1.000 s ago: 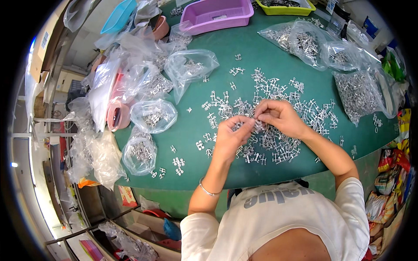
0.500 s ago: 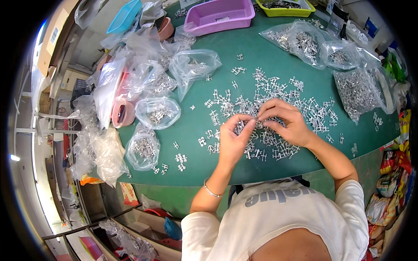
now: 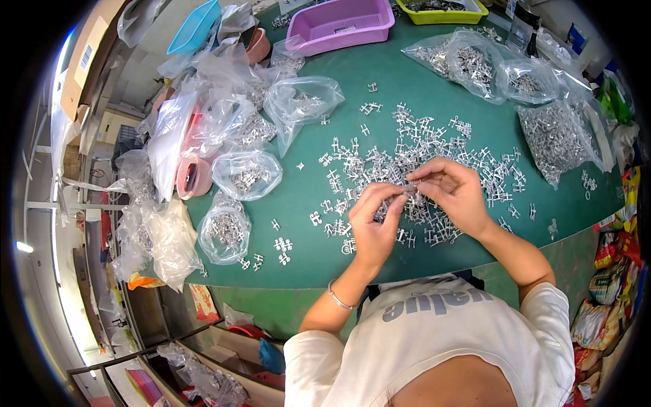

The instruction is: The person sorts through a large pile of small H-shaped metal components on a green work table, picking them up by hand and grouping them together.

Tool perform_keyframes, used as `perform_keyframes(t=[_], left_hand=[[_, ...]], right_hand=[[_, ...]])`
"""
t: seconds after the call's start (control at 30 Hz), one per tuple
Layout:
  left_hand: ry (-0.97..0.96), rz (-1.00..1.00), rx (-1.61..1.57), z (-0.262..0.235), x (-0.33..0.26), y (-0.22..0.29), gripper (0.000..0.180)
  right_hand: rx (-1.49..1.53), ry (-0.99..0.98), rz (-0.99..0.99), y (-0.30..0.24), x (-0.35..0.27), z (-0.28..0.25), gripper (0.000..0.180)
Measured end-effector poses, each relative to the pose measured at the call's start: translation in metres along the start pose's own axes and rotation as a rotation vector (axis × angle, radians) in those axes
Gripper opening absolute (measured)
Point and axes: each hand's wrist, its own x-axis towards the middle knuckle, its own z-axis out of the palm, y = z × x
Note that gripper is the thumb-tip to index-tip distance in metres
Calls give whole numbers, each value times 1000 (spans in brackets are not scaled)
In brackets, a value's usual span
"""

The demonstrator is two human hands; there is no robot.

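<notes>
Above a loose heap of small silver metal parts (image 3: 488, 169), my two hands meet with their fingertips almost touching. My left hand (image 3: 375, 224) is closed in a pinch, thumb against fingers. My right hand (image 3: 458, 195) pinches from the other side, its fingers curled over. Between the fingertips is a small silver metal part (image 3: 409, 190), mostly covered by the fingers, so its exact shape is unclear. The heaped parts look like little H-shaped frames with looped ends. Several of them lie scattered left of my left hand on the green tabletop (image 3: 305, 224).
Clear bags of metal parts (image 3: 227, 230) line the table's left side. More bags (image 3: 556, 139) lie at the right. At the back stand a purple basket (image 3: 339, 30) and a yellow-green tray (image 3: 444, 15). A pink container (image 3: 194, 178) sits among the left bags.
My left hand has shifted slightly right and down, its fingers now straighter. My right hand has moved a little right and down, and the hands still meet at the fingertips.
</notes>
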Motion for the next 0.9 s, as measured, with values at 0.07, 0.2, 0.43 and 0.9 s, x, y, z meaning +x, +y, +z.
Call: perform_keyframes(t=[0.07,0.2,0.43,0.9], left_hand=[[-35,126,10,1,1,2,11],[-68,-400,-344,2,-1,-3,6],[-6,-677,-413,7,-8,-3,6],[-52,-1135,-1101,3,-8,-21,14]], right_hand=[[18,-9,144,-1,0,-3,13],[7,15,278,1,-1,-5,11],[61,51,345,10,0,-11,15],[-70,-88,162,28,-7,-15,24]])
